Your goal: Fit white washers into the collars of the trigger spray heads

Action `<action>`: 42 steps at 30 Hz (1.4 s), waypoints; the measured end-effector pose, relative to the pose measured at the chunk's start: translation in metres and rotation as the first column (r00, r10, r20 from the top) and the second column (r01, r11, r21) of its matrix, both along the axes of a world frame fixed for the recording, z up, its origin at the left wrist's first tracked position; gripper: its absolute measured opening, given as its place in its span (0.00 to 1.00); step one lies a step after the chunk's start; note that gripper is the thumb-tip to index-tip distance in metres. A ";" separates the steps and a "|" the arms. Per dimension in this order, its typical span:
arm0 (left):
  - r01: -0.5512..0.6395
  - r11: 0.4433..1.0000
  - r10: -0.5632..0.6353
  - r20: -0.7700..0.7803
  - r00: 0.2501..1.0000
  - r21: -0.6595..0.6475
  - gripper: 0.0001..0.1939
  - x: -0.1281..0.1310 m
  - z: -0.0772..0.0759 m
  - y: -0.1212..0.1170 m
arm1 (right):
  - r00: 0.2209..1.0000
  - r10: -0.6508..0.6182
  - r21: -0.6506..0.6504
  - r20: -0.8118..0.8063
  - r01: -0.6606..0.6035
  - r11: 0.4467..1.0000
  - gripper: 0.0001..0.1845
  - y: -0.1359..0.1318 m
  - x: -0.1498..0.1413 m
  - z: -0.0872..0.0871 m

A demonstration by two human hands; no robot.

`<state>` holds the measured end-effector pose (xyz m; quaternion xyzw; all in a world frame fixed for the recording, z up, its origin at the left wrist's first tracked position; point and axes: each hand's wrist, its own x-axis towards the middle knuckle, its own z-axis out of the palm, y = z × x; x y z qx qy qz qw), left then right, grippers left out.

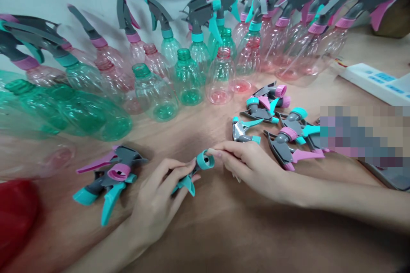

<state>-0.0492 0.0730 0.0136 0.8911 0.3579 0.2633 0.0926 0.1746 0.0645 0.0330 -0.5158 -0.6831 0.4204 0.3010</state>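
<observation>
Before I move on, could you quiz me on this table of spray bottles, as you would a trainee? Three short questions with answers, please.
1. Multiple choice: what does the left hand hold?
A: a pink bottle
B: a grey-and-turquoise spray head
C: a bottle with its spray head fitted

2. True or false: every bottle standing on the table has a spray head on it.

3. Fill the gap: the fingertips of the right hand are right by the held spray head's round, open turquoise ____.

Key:
1. B.
2. False: a green bottle in the front row stands with its neck bare.
3. Collar.
</observation>
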 end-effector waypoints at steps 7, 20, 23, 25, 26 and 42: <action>0.002 1.000 -0.002 0.030 1.000 -0.017 0.12 0.000 0.002 0.001 | 0.999 -0.034 0.051 0.000 0.034 0.998 0.13 0.000 -0.004 -0.001; 0.002 0.999 0.000 0.030 1.000 -0.052 0.11 0.000 -0.001 0.003 | 0.998 -0.067 -0.002 -0.011 0.067 0.998 0.16 -0.003 -0.005 -0.004; 0.008 0.998 -0.005 0.051 0.999 -0.062 0.11 0.000 0.000 0.002 | 1.000 -0.028 -0.004 -0.008 0.028 1.000 0.16 -0.003 -0.005 -0.003; 0.010 0.996 -0.003 0.078 0.997 -0.083 0.11 0.001 0.001 0.004 | 1.000 -0.015 0.019 -0.016 0.015 1.000 0.15 -0.003 -0.004 -0.002; 0.006 0.994 0.004 0.093 0.996 -0.109 0.11 0.001 0.002 0.005 | 1.000 -0.015 0.039 -0.021 0.016 0.999 0.15 -0.002 -0.003 -0.001; 0.085 0.863 0.160 0.430 0.889 -0.497 0.11 0.015 0.010 -0.006 | 0.966 0.193 0.447 -0.171 -0.098 0.889 0.20 -0.007 -0.004 -0.026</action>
